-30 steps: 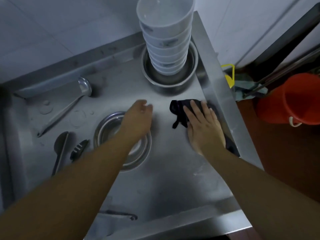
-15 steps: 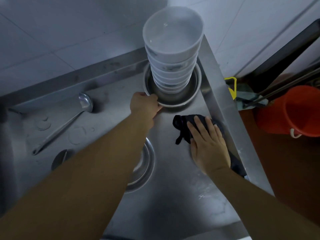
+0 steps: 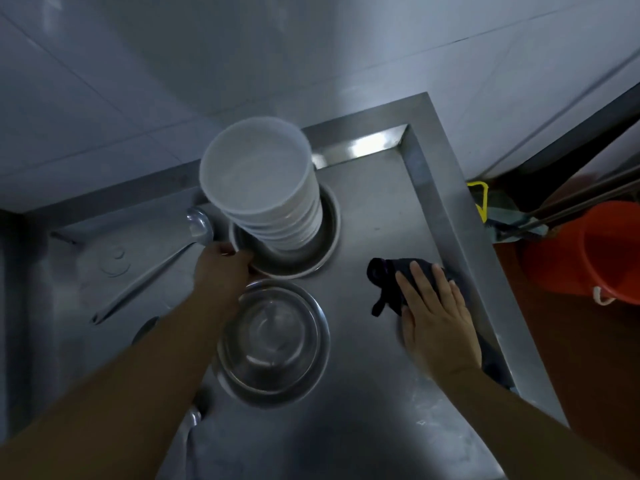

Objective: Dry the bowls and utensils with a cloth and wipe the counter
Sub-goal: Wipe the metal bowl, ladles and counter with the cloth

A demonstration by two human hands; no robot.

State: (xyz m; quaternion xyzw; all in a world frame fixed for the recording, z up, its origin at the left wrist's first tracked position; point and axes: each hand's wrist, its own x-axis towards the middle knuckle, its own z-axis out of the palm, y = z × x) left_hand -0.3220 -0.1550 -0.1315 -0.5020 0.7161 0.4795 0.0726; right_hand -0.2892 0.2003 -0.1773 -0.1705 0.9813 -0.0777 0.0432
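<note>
Counter (image 3: 374, 358) steel, wet; tiled wall (image 3: 173, 81) behind, orange bucket (image 3: 588, 251) rt

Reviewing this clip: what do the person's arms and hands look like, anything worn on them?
Both forearms are bare right to the frame's edge: no sleeves show. The left hand and right hand carry no gloves, and no watch, bracelet or ring is visible. The lighting is dim, so finer marks cannot be told.

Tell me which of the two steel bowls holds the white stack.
The far steel bowl, gripped at its rim by the left hand, carries the white bowl stack. The nearer steel bowl holds no stack.
</note>
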